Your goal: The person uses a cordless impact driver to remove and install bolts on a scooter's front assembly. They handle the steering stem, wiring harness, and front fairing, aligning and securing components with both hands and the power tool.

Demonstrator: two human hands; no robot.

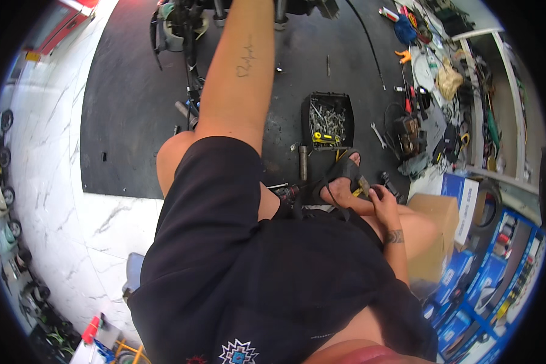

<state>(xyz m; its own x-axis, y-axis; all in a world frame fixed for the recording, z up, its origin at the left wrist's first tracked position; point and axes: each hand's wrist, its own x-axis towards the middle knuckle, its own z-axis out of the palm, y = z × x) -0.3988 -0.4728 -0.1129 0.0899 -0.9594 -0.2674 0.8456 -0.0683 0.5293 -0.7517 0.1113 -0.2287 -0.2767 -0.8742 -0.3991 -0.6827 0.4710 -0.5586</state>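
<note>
My left arm [236,79] stretches forward past the top edge, toward the underside of a dark vehicle frame [191,42]; its hand is out of view. My right hand [383,203] rests by my bent right knee, its fingers curled. A small brownish-yellow piece [363,184] shows beside its fingertips, near my sandalled foot [344,179]; I cannot tell whether the fingers grip it. On the dark mat in front lies a black tray [305,124] with many loose screws and bolts and a yellow-and-black item [326,138]. A metal tube [303,162] lies just before the tray.
An open-ended wrench [378,136] and a black cable [370,45] lie right of the tray. Tools and parts crowd the right side by shelves [515,103]. A cardboard box [434,233] stands beside my right knee. Small wheeled vehicles [6,206] line the far left.
</note>
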